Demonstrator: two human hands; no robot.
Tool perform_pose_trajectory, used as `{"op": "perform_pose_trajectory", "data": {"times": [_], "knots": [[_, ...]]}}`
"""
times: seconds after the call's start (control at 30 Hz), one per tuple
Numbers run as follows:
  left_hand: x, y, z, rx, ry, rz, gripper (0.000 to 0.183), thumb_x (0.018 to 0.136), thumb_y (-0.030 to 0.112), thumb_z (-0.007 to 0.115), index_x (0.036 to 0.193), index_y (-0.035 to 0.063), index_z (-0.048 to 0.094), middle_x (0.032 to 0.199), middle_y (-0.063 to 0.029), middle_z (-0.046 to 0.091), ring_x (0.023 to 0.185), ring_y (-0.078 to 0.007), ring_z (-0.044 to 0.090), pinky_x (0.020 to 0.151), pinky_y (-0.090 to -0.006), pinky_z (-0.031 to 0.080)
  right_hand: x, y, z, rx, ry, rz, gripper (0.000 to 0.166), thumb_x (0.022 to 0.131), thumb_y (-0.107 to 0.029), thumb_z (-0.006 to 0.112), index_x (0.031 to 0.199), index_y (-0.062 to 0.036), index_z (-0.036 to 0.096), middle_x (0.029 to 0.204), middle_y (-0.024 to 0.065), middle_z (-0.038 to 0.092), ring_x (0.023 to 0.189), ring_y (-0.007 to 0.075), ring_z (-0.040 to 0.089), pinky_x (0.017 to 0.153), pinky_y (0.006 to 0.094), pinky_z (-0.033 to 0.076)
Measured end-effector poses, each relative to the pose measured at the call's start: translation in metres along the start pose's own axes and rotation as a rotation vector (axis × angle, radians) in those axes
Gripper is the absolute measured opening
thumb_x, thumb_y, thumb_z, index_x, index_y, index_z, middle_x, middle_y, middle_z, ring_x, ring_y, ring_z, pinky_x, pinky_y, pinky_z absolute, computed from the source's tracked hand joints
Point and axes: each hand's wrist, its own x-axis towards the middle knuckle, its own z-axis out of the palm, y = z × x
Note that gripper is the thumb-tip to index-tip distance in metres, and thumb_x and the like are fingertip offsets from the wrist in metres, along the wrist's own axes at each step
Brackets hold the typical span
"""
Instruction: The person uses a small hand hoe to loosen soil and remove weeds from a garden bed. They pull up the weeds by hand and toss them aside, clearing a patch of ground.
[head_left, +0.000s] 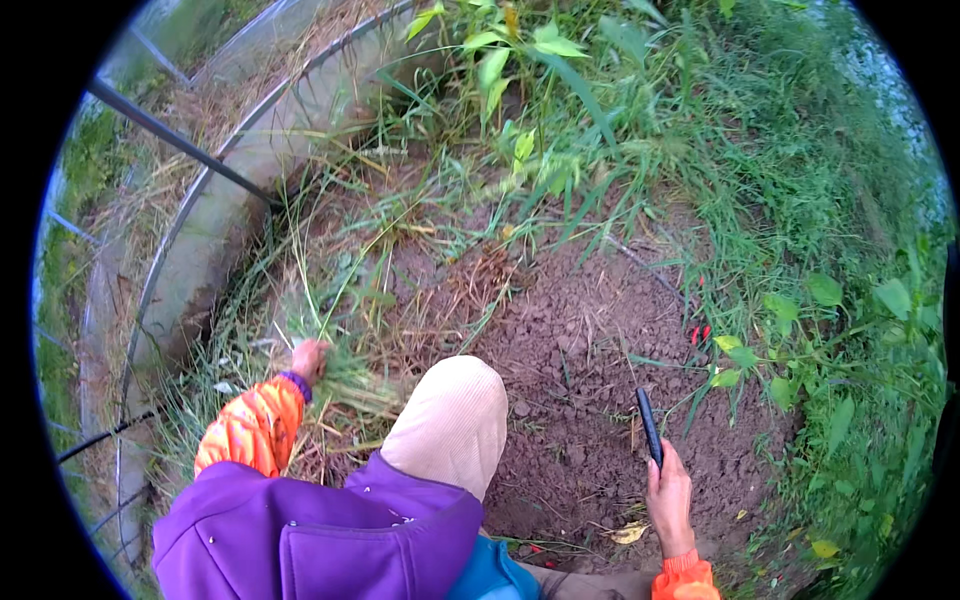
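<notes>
My left hand (309, 361), in an orange sleeve with a purple cuff, is closed around a bunch of cut or pulled grass (349, 379) at the left, beside a grass pile. My right hand (669, 491) grips a dark tool handle (649, 426) at the lower right, over bare brown soil (577, 420). The far end of the tool cannot be made out. Between the hands is my bent knee in beige corduroy (457, 416), with a purple garment (337, 525) below it.
A plastic film wall (247, 172) with metal rails curves along the left, and a dark pole (184, 142) crosses it. Tall weeds (780, 172) grow at the top and right. Red bits (700, 334) and a yellow leaf (628, 532) lie on the soil.
</notes>
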Motion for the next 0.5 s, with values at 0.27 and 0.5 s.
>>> {"op": "perform_pose_trajectory", "data": {"times": [0.27, 0.5], "knots": [[-0.035, -0.091, -0.071, 0.505, 0.176, -0.228, 0.016, 0.082, 0.021, 0.053, 0.083, 0.0058, 0.055, 0.066, -0.0111, 0.053, 0.054, -0.0269, 0.053, 0.048, -0.0396, 0.042, 0.030, -0.024, -0.013, -0.064, 0.053, 0.155, 0.038, 0.085, -0.008, 0.052, 0.122, -0.0063, 0.043, 0.087, 0.0248, 0.060, 0.081, 0.0420, 0.059, 0.068, 0.0465, 0.046], [-0.012, -0.033, -0.088, 1.355, -0.177, 0.231, 0.031, 0.079, 0.027, 0.055, 0.098, 0.0031, 0.061, 0.084, -0.0161, 0.065, 0.072, -0.0326, 0.063, 0.067, -0.0426, 0.052, 0.098, -0.037, -0.027, -0.146, -0.107, 0.198, 0.039, 0.083, -0.015, 0.054, 0.121, -0.0095, 0.047, 0.084, 0.0260, 0.061, 0.085, 0.0425, 0.059, 0.075, 0.0503, 0.047]]}}
